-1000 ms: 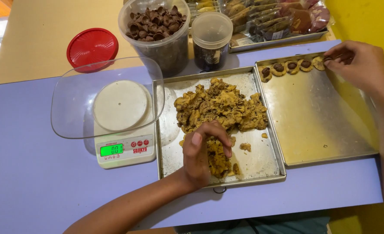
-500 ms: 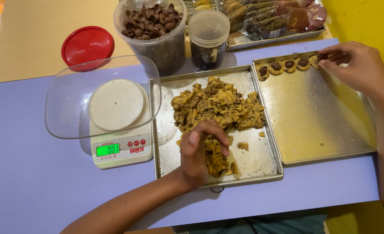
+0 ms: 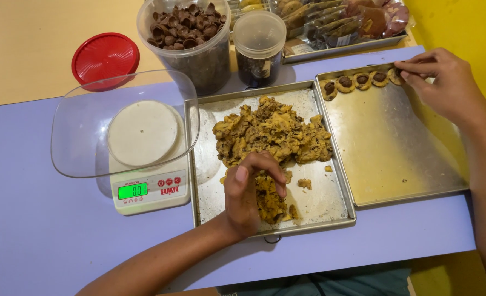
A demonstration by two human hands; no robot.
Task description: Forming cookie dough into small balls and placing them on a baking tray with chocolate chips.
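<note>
A pile of chunky brown cookie dough (image 3: 273,131) lies on the middle metal tray (image 3: 322,205). My left hand (image 3: 251,192) reaches into the near part of the pile, its fingers curled around a lump of dough (image 3: 270,203). A second metal tray (image 3: 391,153) lies to the right, with a row of several small round cookies (image 3: 352,83) along its far edge, each with a dark centre. My right hand (image 3: 446,82) rests at the right end of that row, its fingertips pinched on the last cookie (image 3: 395,75).
A white kitchen scale (image 3: 147,189) with a lit green display carries a clear glass dish (image 3: 84,126) to the left. Behind stand a tub of chocolate cups (image 3: 185,33), a red lid (image 3: 105,57), a small lidded jar (image 3: 259,46) and a tray of bagged cookies (image 3: 336,22).
Both hands stay where they were, the left on the dough and the right at the end cookie. Only the view has shifted slightly.
</note>
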